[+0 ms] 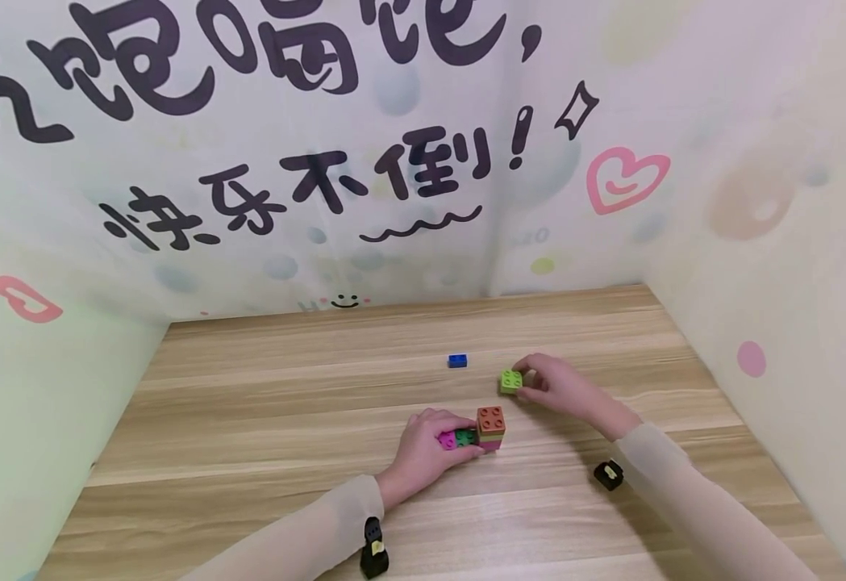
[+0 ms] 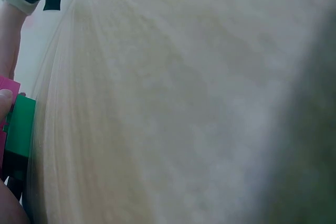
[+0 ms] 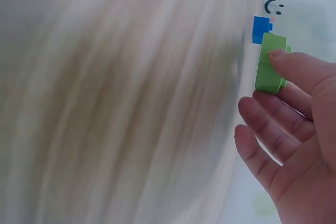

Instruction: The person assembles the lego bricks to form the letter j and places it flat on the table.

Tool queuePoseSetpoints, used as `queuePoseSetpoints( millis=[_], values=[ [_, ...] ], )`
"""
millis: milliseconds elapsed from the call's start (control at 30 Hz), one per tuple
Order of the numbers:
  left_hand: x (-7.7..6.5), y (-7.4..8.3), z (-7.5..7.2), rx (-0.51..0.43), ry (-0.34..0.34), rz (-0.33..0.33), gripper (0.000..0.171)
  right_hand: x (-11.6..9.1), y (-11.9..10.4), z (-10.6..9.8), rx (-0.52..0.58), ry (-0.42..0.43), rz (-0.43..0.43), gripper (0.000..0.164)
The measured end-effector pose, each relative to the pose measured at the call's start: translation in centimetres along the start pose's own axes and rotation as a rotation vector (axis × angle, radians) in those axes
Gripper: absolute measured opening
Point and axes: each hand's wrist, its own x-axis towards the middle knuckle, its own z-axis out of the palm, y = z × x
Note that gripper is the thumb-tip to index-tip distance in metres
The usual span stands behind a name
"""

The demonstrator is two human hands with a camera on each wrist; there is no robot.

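My left hand (image 1: 433, 444) grips a build of toy bricks, thumb on the near side and fingers on the far side. In that build a magenta brick (image 1: 448, 440) and a green brick (image 1: 464, 437) lie low within the hand. At its right end rises a stack topped by an orange brick (image 1: 490, 418), with yellow-green and pink layers below. My right hand (image 1: 553, 386), farther back and right, pinches a lime green brick (image 1: 511, 382) between thumb and fingers. The right wrist view shows the thumb on the side of this lime brick (image 3: 269, 72), its other fingers loosely bent.
A small blue brick (image 1: 457, 361) lies on the wooden table (image 1: 263, 403) behind both hands, left of the lime one. Printed white walls (image 1: 393, 266) stand at the back and sides. A black clip-like device (image 1: 374, 549) sits by the left sleeve, another (image 1: 609, 474) by the right.
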Motion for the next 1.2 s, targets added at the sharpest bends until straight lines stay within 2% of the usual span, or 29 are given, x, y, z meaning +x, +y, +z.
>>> queuePoseSetpoints(
  millis=[533, 1200],
  values=[
    [-0.1, 0.1, -0.1, -0.009, 0.007, 0.010, 0.042, -2.6, -2.8, -1.9, -0.110, 0.018, -0.079, 0.032],
    [-0.1, 0.1, -0.2, -0.016, -0.009, 0.002, 0.041, -4.2, -6.7, -3.7, -0.181, 0.034, -0.166, 0.033]
  ],
)
